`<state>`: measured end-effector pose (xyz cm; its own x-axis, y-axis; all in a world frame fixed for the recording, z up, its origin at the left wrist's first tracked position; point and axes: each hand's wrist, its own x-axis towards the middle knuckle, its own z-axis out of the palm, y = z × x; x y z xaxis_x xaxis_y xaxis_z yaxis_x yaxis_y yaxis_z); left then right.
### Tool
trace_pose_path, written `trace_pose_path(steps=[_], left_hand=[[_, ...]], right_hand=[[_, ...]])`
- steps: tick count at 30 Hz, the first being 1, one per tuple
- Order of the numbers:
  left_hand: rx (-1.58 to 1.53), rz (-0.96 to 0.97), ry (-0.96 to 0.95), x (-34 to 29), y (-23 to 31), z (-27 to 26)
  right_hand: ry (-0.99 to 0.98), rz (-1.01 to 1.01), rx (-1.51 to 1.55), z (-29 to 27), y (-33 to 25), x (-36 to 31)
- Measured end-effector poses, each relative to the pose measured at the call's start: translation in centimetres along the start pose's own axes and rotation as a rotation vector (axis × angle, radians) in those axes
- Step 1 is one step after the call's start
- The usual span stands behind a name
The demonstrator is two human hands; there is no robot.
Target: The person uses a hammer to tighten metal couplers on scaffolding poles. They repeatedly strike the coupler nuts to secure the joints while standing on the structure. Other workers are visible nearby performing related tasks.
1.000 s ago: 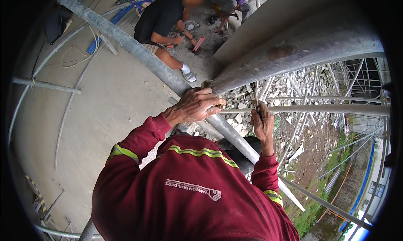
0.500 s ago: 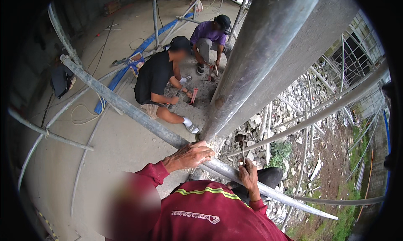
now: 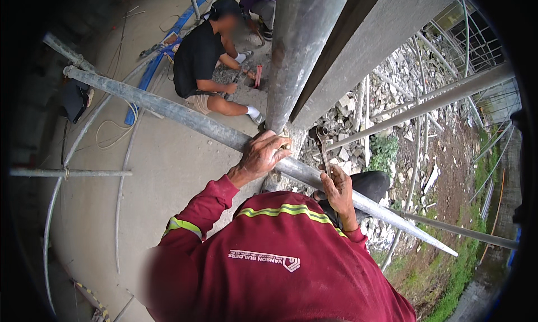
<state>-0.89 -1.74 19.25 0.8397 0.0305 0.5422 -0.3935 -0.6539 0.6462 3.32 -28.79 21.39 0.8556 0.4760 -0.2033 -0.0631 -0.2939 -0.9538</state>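
Observation:
My left hand (image 3: 262, 154) is closed over a slanting grey scaffold pipe (image 3: 168, 110), where it meets an upright steel post (image 3: 297, 47). Its fingertips curl round a small metal clamp fitting (image 3: 284, 142) at that joint, mostly hidden by the hand. To the right, on the far side of the joint from my left hand, my right hand (image 3: 338, 190) grips the handle of a ratchet wrench (image 3: 324, 154). The wrench points upward, its socket head (image 3: 320, 132) apart from the clamp. My right wrist crosses over the tapering end of the pipe.
A co-worker in black (image 3: 199, 64) squats ahead, holding a tool by a red piece (image 3: 258, 75); another in purple (image 3: 258, 0) is behind. A concrete column (image 3: 386, 47) rises beside the post. Rubble (image 3: 400, 75) and slanting pipes (image 3: 426, 112) lie right; a loose cable (image 3: 103, 137) lies left.
The view has tilted and shifted, so the co-workers sit higher in it. My left hand's fingers now curl at the clamp instead of lying flatter on the pipe. My right hand still holds the wrench.

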Motion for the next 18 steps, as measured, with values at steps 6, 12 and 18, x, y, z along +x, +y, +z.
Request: trace_pose_path(steps=[6, 12, 18], left_hand=[[-0.006, -0.097, -0.052, 0.4, 0.4, -0.3], [-0.102, -0.227, 0.015, -0.3, -0.5, 0.6], [-0.038, -0.190, 0.001, -0.6, -0.2, 0.5]], right_hand=[[0.006, -0.184, 0.056, 3.7, -4.4, 3.5], [0.011, -0.238, -0.305, 6.5, -6.4, 7.9], [0.024, -0.115, -0.120, 7.4, -5.6, 8.1]])
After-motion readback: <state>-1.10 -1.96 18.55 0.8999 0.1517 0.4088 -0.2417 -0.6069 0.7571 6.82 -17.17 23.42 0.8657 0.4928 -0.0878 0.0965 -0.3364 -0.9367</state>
